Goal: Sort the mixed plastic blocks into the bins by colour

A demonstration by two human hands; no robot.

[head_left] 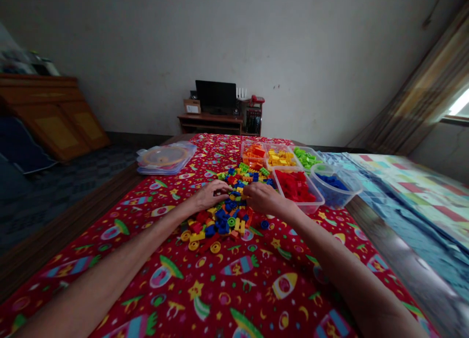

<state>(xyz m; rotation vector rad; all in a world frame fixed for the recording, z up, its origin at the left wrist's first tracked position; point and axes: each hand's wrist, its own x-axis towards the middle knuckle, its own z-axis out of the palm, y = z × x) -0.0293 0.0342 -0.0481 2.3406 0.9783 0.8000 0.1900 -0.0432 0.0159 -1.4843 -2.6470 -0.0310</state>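
Note:
A heap of small plastic building blocks [229,216] in red, blue, yellow, green and orange lies on a red patterned cloth [227,284]. My left hand [210,194] rests on the left side of the heap with fingers curled down into the blocks. At the heap's right side, my right hand [261,197] has its fingers bent and pinched among the pieces. What either hand holds is hidden. Clear tubs stand beyond: red blocks [296,186], blue blocks [333,184], orange blocks [254,154], yellow blocks [280,158], green blocks [307,157].
Stacked clear lids [164,158] lie at the cloth's far left. A wooden floor edge runs along the left, a quilt [410,191] along the right. A low desk with a monitor [216,97] stands against the far wall.

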